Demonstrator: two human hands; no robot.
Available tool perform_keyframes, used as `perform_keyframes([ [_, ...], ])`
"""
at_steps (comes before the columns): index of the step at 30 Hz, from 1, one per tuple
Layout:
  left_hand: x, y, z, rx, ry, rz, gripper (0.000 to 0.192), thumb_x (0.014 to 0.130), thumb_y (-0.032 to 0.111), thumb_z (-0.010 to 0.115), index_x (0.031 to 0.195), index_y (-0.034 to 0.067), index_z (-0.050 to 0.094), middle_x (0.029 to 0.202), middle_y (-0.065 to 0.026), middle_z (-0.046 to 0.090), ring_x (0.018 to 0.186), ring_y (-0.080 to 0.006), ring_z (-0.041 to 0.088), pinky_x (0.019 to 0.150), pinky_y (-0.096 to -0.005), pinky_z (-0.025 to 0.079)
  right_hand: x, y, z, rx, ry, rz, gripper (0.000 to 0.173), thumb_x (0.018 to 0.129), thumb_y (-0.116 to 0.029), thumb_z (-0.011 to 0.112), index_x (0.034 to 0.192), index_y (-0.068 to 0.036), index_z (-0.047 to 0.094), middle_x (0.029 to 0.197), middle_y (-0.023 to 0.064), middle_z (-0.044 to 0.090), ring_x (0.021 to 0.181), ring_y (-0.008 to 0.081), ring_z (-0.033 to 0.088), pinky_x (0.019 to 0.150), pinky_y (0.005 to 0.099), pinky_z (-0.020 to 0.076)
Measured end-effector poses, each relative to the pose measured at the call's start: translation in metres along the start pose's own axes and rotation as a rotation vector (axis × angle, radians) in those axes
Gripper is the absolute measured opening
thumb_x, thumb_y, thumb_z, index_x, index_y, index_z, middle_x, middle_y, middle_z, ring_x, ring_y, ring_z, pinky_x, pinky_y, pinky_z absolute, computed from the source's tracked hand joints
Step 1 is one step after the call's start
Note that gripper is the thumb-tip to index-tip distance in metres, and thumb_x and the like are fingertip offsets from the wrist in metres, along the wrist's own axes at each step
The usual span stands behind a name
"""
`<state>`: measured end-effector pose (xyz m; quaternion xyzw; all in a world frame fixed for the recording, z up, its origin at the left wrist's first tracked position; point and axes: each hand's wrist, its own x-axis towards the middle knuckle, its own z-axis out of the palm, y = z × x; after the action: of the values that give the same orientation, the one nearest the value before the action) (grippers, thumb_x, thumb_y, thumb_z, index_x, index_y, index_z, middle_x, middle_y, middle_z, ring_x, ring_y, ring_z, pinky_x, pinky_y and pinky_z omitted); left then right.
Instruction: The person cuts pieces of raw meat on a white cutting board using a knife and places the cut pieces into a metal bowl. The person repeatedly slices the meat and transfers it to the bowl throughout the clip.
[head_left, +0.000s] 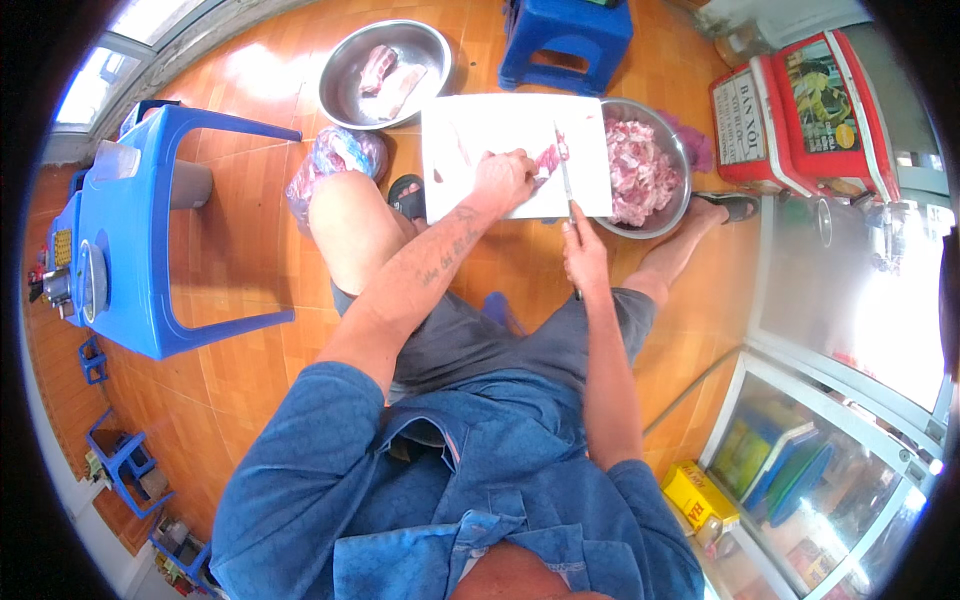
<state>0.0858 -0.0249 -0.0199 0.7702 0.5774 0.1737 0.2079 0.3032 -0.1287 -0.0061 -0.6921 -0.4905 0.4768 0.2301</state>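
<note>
A white cutting board (480, 202) lies before me between my knees. On it, my left hand (507, 178) presses a strip of raw meat (547, 161) with its fingers bent. My right hand (585, 251) grips the handle of a kitchen knife (566, 176), whose blade lies across the strip's right end. A small cut bit of meat (564, 147) is on the blade's far side. To the right, partly under the board, a steel bowl (684, 202) holds a heap of cut raw meat (641, 172). A second steel bowl (334, 86) at upper left contains larger meat pieces (401, 88).
A plastic bag (337, 154) of what looks like meat sits by my left knee. A blue plastic stool (566, 41) stands beyond the board. At left is a blue plastic table (135, 225); at right are a red-and-white box (810, 120) and a glass-fronted cabinet (810, 480).
</note>
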Motion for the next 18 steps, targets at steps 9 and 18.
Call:
perform_keyframes([
  [9, 0.002, -0.006, 0.007, -0.041, 0.051, -0.01, 0.017, 0.089, 0.021, 0.072, 0.098, 0.016, 0.086, 0.104, -0.0044, 0.078, 0.094, -0.0279, 0.077, 0.096, -0.0507, 0.054, -0.02, -0.011, -0.049, 0.011, 0.1, -0.044, 0.053, 0.115, -0.027, 0.057, 0.167, -0.016, 0.049, 0.092, 0.0083, 0.074, 0.068, 0.0173, 0.069, 0.064, 0.0362, 0.0578],
  [18, 0.001, 0.0, 0.001, 0.035, 0.008, 0.021, 0.017, 0.088, 0.02, 0.073, 0.099, 0.015, 0.085, 0.099, -0.006, 0.077, 0.094, -0.0295, 0.077, 0.088, -0.0472, 0.057, -0.037, 0.0, 0.003, -0.397, 0.065, -0.087, 0.054, 0.113, -0.034, 0.058, 0.165, -0.025, 0.048, 0.105, 0.0349, 0.074, 0.1, 0.0545, 0.072, 0.089, 0.0591, 0.0562],
])
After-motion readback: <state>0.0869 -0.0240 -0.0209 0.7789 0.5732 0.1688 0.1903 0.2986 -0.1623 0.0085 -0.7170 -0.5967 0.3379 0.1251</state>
